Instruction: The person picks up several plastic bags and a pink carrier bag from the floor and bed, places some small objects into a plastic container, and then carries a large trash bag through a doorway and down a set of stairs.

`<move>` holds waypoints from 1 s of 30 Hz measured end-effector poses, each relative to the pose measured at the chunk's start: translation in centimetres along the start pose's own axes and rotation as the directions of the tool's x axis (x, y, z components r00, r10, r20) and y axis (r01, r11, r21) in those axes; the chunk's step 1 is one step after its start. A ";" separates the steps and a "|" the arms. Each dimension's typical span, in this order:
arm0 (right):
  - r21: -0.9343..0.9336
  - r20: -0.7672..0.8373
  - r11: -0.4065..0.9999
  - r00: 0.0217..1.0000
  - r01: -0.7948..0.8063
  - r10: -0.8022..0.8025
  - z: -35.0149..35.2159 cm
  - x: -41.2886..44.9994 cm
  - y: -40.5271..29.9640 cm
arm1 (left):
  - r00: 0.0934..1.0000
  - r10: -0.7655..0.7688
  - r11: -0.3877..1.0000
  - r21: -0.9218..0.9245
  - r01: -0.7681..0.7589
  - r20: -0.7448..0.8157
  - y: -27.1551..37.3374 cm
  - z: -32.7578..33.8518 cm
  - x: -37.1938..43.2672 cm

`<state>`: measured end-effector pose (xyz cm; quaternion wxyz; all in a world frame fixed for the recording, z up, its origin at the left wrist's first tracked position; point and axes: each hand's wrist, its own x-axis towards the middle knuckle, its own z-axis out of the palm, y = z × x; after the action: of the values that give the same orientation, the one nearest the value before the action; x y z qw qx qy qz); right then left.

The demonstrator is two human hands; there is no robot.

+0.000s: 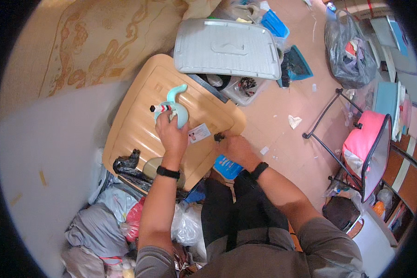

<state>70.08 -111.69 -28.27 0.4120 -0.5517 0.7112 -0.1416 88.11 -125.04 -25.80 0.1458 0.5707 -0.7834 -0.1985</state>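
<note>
My left hand is at the open mouth of a mint-green plastic container with a curved, tail-like piece. Its fingers grip near the rim, and their tips are partly hidden. A black, white and red stick-shaped item pokes out over the rim beside the fingers. Near the lid's right edge, my right hand has its fingers closed around a small dark object, too blurred to name. Between the hands, a white printed card lies on the orange-tan plastic storage-box lid.
Black plastic lies on the lid's near-left part. Behind stands a bin with a grey lid. A blue dustpan, a grey plastic bag and a pink fabric folding chair are rightward. Bagged items pile at lower left.
</note>
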 end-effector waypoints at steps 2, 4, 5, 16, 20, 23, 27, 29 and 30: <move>0.245 0.138 0.950 0.977 -0.191 0.161 -1.9 0.8 -2.9 | 0.987 0.152 0.988 0.030 -0.154 0.042 0.4 -1.7 -0.5; 0.448 0.301 0.804 0.913 -0.391 0.276 -2.9 1.1 -3.8 | 0.948 0.304 0.950 0.047 -0.309 0.090 1.0 -3.6 -1.5; 0.682 0.268 0.634 0.931 -0.366 0.248 -3.0 1.0 -3.7 | 0.895 0.392 0.907 0.074 -0.415 0.213 1.3 -4.5 -2.2; 0.738 0.675 -0.138 0.720 -0.661 0.164 1.5 -8.2 -3.6 | 0.577 0.591 0.729 -0.066 -0.681 0.564 7.5 -7.5 -13.8; 0.865 0.499 0.078 0.867 -0.496 -0.015 0.2 -10.0 -2.3 | 0.582 0.616 0.735 -0.122 -0.667 0.531 9.4 -8.4 -15.4; 0.863 0.480 0.210 0.875 -0.459 -0.061 -3.2 -11.5 -2.9 | 0.549 0.675 0.713 -0.244 -0.658 0.492 10.6 -10.4 -16.9; 0.841 0.404 0.454 0.899 -0.293 -0.169 -5.6 -14.5 -2.2 | 0.460 0.815 0.573 -0.366 -0.733 0.353 12.6 -13.4 -19.2; 0.821 0.352 0.526 0.922 -0.222 -0.161 -6.4 -17.0 -2.4 | 0.933 0.358 0.851 -0.429 -0.304 0.048 15.4 -14.5 -20.0; 0.816 0.329 0.550 0.926 -0.180 -0.186 -6.9 -18.4 -3.0 | 0.952 0.255 0.885 -0.438 -0.159 0.171 15.6 -14.6 -20.1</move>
<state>67.91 -97.89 -14.15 0.7523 -0.3070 0.4634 -0.3537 87.85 -103.86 -5.57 0.1959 0.4126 -0.7905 -0.4080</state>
